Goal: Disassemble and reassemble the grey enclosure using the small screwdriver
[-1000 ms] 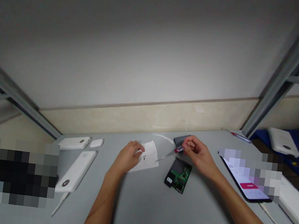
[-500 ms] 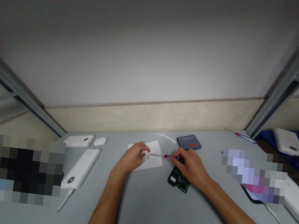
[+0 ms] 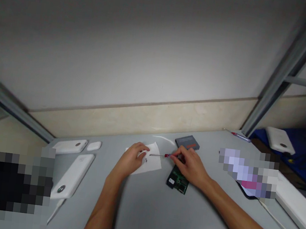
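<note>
My right hand (image 3: 191, 166) is closed around a small screwdriver (image 3: 167, 155) with a red collar. Its thin metal shaft points left over a white sheet of paper (image 3: 152, 164). A tiny dark speck shows at the tip, too small to identify. Several small dark pieces that look like screws (image 3: 146, 160) lie on the paper. My left hand (image 3: 130, 160) rests on the paper's left part, fingers curved, thumb and forefinger apart beside these pieces. Partly below my right hand lies a green circuit board (image 3: 179, 181). Behind that hand sits a flat grey case (image 3: 188, 142) with orange print.
White power banks (image 3: 74, 175) and a small white case (image 3: 94, 146) lie at left. Another screwdriver (image 3: 241, 137) rests near the table's back right. A blurred-out phone (image 3: 242, 173) with a white cable (image 3: 279, 223) is at right. A pixelated area covers the lower left.
The view has shifted slightly, moving the scene leftward. The screwdriver tip has moved up, away from the small pieces on the paper. Both hands keep about the same pose.
</note>
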The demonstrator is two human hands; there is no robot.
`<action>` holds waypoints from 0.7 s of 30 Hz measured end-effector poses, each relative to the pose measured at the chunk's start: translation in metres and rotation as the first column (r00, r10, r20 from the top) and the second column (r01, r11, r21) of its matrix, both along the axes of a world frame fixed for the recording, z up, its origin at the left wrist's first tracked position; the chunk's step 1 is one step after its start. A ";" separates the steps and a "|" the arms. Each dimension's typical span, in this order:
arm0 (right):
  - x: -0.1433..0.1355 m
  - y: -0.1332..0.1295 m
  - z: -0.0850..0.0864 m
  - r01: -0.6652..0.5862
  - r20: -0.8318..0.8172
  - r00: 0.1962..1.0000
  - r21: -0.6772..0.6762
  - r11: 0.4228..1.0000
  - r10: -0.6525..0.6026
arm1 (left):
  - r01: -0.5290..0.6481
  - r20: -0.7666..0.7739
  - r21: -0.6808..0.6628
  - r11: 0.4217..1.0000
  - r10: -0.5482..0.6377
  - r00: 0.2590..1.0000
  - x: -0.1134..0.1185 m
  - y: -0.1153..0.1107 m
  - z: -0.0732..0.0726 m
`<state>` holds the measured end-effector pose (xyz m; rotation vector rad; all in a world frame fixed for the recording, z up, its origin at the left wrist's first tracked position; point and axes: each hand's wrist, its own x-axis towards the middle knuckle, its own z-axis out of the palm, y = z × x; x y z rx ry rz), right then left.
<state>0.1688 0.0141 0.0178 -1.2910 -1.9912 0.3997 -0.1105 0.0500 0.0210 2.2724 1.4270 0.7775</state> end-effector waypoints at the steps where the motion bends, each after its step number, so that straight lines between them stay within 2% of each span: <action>1: 0.001 0.001 0.001 0.020 -0.018 1.000 0.003 1.000 -0.020 | 0.010 0.024 0.009 1.000 -0.010 1.000 0.003 -0.001 0.002; 5: 0.007 0.004 0.003 0.069 -0.113 0.991 0.017 0.998 -0.066 | 0.049 0.082 0.039 0.998 -0.053 0.995 0.015 -0.005 0.005; 9: 0.010 0.006 0.002 0.088 -0.158 0.984 0.012 0.996 -0.085 | 0.068 0.118 0.087 0.994 -0.078 0.990 0.021 -0.004 0.003; 21: 0.012 0.006 0.002 0.072 -0.225 0.972 0.011 0.997 -0.068 | 0.035 0.072 0.164 0.986 -0.047 0.996 0.018 0.000 -0.007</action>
